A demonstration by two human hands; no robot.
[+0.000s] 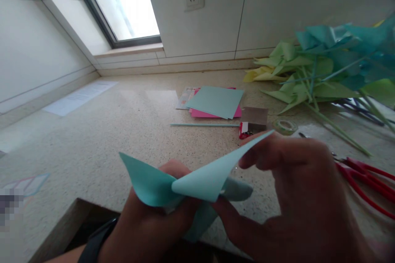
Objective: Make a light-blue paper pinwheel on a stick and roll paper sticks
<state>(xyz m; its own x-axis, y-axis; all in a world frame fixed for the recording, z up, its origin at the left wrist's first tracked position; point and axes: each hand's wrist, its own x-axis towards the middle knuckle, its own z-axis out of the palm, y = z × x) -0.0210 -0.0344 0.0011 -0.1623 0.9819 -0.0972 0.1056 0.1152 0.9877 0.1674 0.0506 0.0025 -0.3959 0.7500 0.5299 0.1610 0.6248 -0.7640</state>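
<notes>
A light blue paper pinwheel [202, 178], its corners curled toward the middle, is held low above the worktop. My left hand [154, 222] is closed round it from below, with the thumb pressed near the centre. My right hand [296, 197] is at its right side, the thumb touching the lower edge of a curled blade and the fingers bent behind the blade's pointed tip. Part of the pinwheel is hidden behind my left hand. Just beyond lie a thin pale blue stick [203, 125] and a small red and white box [246, 130].
Square paper sheets [216, 100], pale blue over pink, lie near the wall. A tape roll [284, 126] and red-handled scissors [367, 176] lie to the right. Green, yellow and blue pinwheels [321, 65] on sticks are heaped at the back right. A printed sheet [80, 98] lies back left.
</notes>
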